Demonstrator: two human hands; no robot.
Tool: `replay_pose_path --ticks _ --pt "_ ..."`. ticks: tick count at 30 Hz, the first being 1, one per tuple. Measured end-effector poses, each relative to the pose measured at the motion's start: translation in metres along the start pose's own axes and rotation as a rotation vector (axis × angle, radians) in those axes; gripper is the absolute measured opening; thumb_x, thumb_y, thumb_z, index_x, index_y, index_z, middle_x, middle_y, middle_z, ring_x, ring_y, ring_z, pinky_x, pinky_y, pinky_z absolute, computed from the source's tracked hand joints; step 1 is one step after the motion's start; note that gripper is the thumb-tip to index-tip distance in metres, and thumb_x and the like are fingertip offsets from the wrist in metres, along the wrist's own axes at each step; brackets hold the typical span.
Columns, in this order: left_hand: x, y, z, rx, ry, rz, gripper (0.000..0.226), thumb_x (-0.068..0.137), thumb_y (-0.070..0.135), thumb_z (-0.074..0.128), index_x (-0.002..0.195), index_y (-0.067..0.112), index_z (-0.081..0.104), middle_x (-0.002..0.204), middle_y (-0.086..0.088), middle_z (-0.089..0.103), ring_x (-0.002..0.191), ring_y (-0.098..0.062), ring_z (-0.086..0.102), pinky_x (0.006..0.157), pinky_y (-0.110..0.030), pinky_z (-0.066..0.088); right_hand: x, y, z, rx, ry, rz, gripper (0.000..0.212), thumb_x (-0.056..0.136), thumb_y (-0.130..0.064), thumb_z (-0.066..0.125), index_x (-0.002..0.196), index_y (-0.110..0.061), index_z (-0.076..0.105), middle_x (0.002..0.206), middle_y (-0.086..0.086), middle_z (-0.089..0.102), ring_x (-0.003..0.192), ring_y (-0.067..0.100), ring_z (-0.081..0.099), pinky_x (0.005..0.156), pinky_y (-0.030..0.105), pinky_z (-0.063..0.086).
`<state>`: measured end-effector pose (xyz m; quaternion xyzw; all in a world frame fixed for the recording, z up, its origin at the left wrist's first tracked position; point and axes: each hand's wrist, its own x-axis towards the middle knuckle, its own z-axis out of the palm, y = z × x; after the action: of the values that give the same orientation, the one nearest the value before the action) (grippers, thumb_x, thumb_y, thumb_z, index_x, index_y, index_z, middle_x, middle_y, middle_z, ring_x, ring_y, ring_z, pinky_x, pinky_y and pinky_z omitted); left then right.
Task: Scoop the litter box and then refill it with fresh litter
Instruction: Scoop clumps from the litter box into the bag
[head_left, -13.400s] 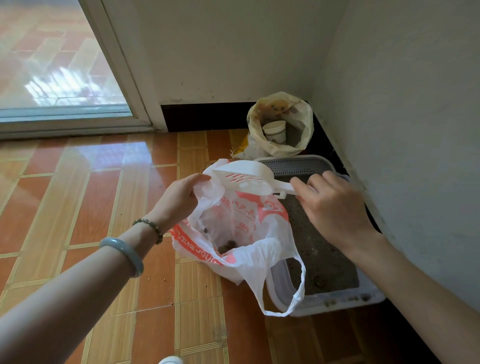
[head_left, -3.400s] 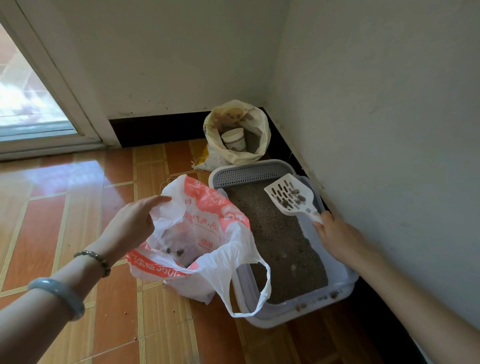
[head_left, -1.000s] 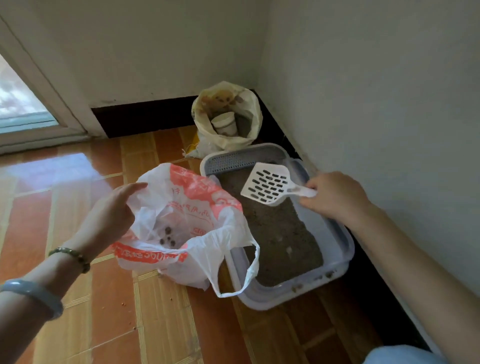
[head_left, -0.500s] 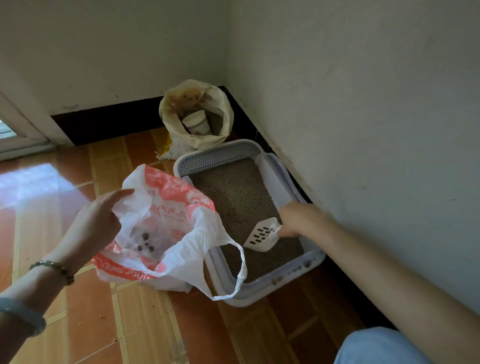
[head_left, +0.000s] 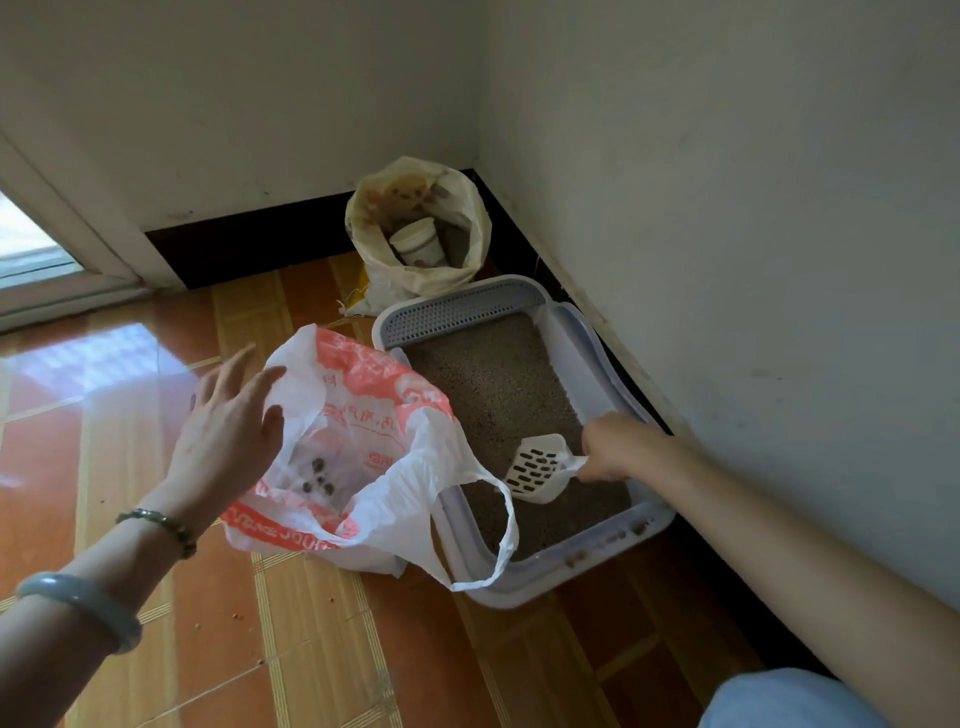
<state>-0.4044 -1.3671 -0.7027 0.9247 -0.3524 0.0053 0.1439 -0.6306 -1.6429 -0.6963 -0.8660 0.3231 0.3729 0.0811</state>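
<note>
A person kneels at a grey plastic litter box (head_left: 592, 343) in a room corner, used here as the landmark. The right hand (head_left: 618, 448), above the box's near end, is closed around the handle of a white slotted plastic scoop (head_left: 535, 470), which sits tilted over the coarse grey-brown litter (head_left: 498, 384) with a few dark clumps on it. Just left of the box, a thin, crinkled white-and-red plastic bag (head_left: 363, 415) sags open, dark clumps at its bottom; the left hand (head_left: 234, 431) hovers at the bag's rim with fingers spread, gripping nothing. With nobody holding it, the limp bag could fold shut or slump, so clumps carried across may drop onto the glossy orange floor tiles (head_left: 311, 649); the slots may also let small bits fall. Behind the box stands a yellowish sack (head_left: 467, 208) holding a white cup (head_left: 418, 241).
</note>
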Motion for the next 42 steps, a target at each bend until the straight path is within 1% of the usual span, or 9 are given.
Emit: replay_pose_path --ticks 3,7,12,14,16,19,29,34,42 --pt "-0.001 0.035 -0.011 0.024 0.019 0.083 0.044 0.093 0.027 0.051 0.133 0.010 0.048 0.151 -0.015 0.027 0.137 -0.037 0.022 0.109 -0.055 0.022 0.000 -0.004 0.004 0.056 0.013 -0.031 0.030 0.084 -0.033 0.063 0.104 -0.011 0.061 0.073 0.000 0.051 0.071 0.015 0.056 0.065 0.027 0.047" --pt "-0.022 0.117 -0.031 -0.241 -0.293 0.264 0.066 0.086 0.070 0.019 0.143 0.037 0.027 0.154 0.012 0.008 0.141 -0.012 0.002 0.112 -0.042 0.008 -0.002 -0.005 0.002 0.094 0.043 -0.026 0.031 0.086 -0.029 0.062 0.111 -0.011 0.060 0.072 0.000 0.051 0.066 0.013 0.053 0.054 0.022 0.041" --pt "-0.045 0.164 -0.009 0.122 -0.595 0.493 0.075 0.077 0.075 0.008 0.145 0.042 0.014 0.156 0.009 -0.012 0.137 -0.011 -0.025 0.113 -0.048 -0.013 -0.001 -0.004 0.011 0.157 0.047 0.000 0.031 0.086 -0.030 0.062 0.110 -0.011 0.059 0.088 0.003 0.059 0.076 0.014 0.057 0.062 0.024 0.045" --pt "-0.050 0.163 0.005 0.287 -0.630 0.492 0.083 0.074 0.076 0.004 0.145 0.036 0.023 0.158 0.002 0.001 0.143 -0.020 -0.011 0.115 -0.052 -0.007 -0.002 -0.002 0.014 0.183 0.062 0.007 0.031 0.087 -0.030 0.062 0.112 -0.011 0.059 0.089 0.004 0.058 0.077 0.015 0.056 0.061 0.024 0.043" --pt "-0.057 0.155 0.011 0.374 -0.597 0.541 0.083 0.079 0.076 0.004 0.133 0.030 0.048 0.150 -0.004 0.033 0.140 -0.028 0.025 0.112 -0.057 0.014 -0.002 0.000 0.017 0.186 0.080 0.019 0.032 0.087 -0.029 0.060 0.114 -0.011 0.057 0.090 0.004 0.057 0.078 0.016 0.056 0.058 0.024 0.041" --pt "-0.064 0.137 0.020 0.420 -0.582 0.573 0.080 0.089 0.067 0.008 0.103 0.023 0.073 0.114 -0.009 0.068 0.102 -0.031 0.065 0.083 -0.055 0.049 -0.002 0.001 0.022 0.147 0.099 0.021 0.031 0.088 -0.027 0.060 0.114 -0.010 0.056 0.091 0.006 0.055 0.080 0.018 0.056 0.062 0.027 0.043" --pt "-0.066 0.121 0.037 0.337 -0.476 0.620 0.064 0.086 0.060 0.026 0.108 0.019 0.070 0.117 -0.009 0.066 0.105 -0.028 0.065 0.078 -0.043 0.055 0.003 -0.012 0.013 0.156 0.145 -0.049 0.026 0.089 -0.021 0.059 0.113 -0.011 0.058 0.074 0.002 0.046 0.073 0.017 0.049 0.066 0.030 0.041" --pt "-0.060 0.120 0.036 0.289 -0.481 0.635 0.062 0.081 0.062 0.029 0.107 0.024 0.069 0.116 -0.003 0.067 0.105 -0.023 0.065 0.079 -0.038 0.055 -0.005 0.003 -0.022 0.049 0.368 0.005 0.017 0.089 -0.011 0.056 0.106 -0.010 0.058 0.067 0.001 0.038 0.067 0.017 0.043 0.068 0.030 0.035" --pt "-0.052 0.104 0.031 -0.031 -0.445 0.568 0.053 0.090 0.057 0.031 0.131 0.030 0.050 0.128 0.014 0.057 0.120 0.000 0.043 0.101 -0.010 0.020 0.036 -0.049 -0.035 -0.044 0.652 -0.197 0.025 0.089 -0.013 0.056 0.114 -0.012 0.058 0.107 0.008 0.060 0.099 0.028 0.056 0.070 0.034 0.036"
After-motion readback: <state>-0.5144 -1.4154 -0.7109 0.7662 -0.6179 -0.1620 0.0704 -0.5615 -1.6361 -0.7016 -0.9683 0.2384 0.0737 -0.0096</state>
